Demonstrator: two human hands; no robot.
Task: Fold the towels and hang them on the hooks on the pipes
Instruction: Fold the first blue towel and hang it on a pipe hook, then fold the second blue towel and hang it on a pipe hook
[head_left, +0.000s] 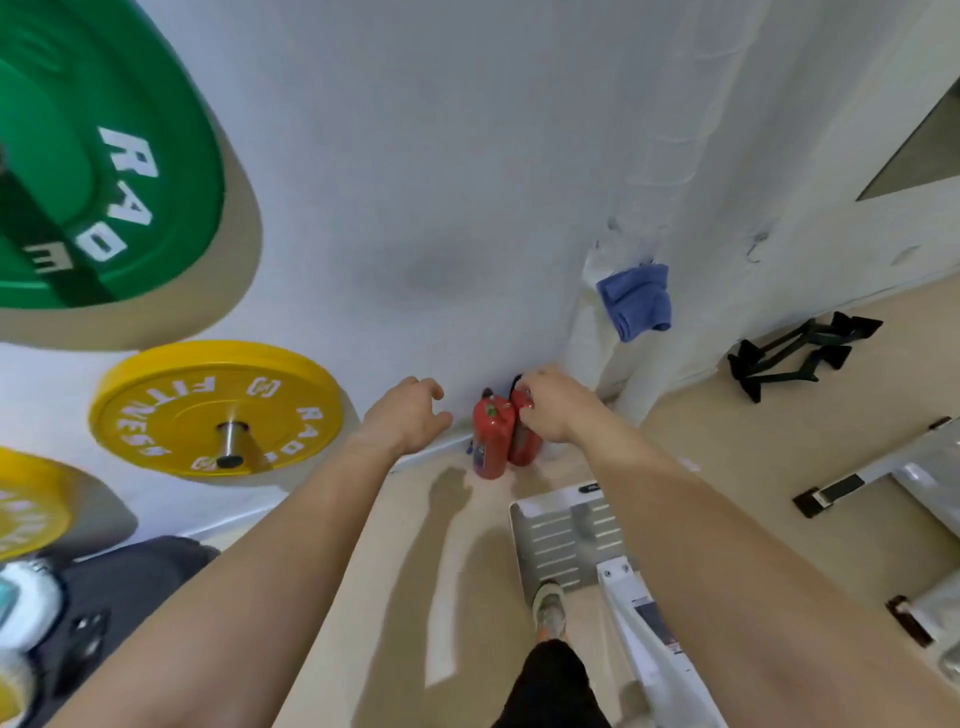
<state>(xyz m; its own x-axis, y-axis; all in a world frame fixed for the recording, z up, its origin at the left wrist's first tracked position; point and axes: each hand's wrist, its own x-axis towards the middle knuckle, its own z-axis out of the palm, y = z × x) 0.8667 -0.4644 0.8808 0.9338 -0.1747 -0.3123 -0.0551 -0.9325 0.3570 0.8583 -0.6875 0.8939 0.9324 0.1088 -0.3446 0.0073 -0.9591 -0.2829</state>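
A folded blue towel (636, 300) hangs on a hook on the white insulated pipes (660, 156) in the wall corner. A second bare hook (754, 248) shows on the wall to its right. My left hand (410, 415) and my right hand (553, 405) reach forward in the air below the towel, both with loosely curled fingers and nothing in them. Neither hand touches the towel.
Two red fire extinguishers (501, 434) stand on the floor at the wall base, behind my hands. Green (98, 156) and yellow (213, 410) weight plates hang on the left wall. A white machine footplate (563, 540) and black handles (800, 353) lie on the floor.
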